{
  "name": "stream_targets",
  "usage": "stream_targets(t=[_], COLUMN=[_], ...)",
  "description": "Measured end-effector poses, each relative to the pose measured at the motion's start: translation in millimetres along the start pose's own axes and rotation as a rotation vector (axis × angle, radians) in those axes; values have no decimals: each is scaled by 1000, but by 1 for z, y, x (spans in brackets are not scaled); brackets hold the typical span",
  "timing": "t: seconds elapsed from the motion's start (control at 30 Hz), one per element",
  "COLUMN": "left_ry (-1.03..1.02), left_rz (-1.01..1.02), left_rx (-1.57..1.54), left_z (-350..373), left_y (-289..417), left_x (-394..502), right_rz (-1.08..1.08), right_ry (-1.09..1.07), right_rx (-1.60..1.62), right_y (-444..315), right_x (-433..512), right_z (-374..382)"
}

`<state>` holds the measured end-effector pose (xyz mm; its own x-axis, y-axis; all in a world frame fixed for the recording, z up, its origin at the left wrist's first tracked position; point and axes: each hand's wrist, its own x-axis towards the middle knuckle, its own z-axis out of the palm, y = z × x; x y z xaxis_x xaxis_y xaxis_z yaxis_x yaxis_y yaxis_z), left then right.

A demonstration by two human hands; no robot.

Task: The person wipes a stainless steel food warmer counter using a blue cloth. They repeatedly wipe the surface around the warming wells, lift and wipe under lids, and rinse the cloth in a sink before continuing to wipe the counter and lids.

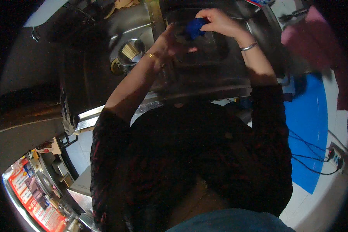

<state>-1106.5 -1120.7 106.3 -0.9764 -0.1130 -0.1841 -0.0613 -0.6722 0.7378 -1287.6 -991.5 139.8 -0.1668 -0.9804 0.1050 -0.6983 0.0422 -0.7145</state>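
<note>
In the head view my right hand [217, 22] pinches a dark blue cloth or scrubber [195, 28] over the right basin of a stainless steel sink [211, 65]. A silver bangle sits on that wrist. My left hand [166, 43] reaches in beside the divider between the two basins. Deep shadow and blur hide its fingers, so whether they hold anything cannot be made out. A small blurred pink patch [192, 49] shows in the right basin between my hands.
In the left basin a round metal bowl [122, 61] holds several chopsticks or thin sticks [130, 51]. A faucet spout [35, 34] is at far left. Pink cloth [307, 43] hangs at right, above a blue panel [307, 121] and a power strip [336, 158] with cords.
</note>
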Motion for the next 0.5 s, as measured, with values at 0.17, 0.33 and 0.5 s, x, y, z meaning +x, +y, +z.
stream_targets(t=[0.17, 0.33, 0.5], left_ry=[310, 376, 347], left_rz=[-109, -120, -58], left_rx=[-53, -215, -5], left_z=[-2, 24, 60], left_y=[-16, -2, 10], left_x=[44, 47, 30], right_rz=[-224, 73, 59], right_ry=[59, 654, 551], right_rx=[414, 783, 688], right_y=[-2, 110, 153], right_x=[-29, -26, -13], right_z=[9, 70, 115])
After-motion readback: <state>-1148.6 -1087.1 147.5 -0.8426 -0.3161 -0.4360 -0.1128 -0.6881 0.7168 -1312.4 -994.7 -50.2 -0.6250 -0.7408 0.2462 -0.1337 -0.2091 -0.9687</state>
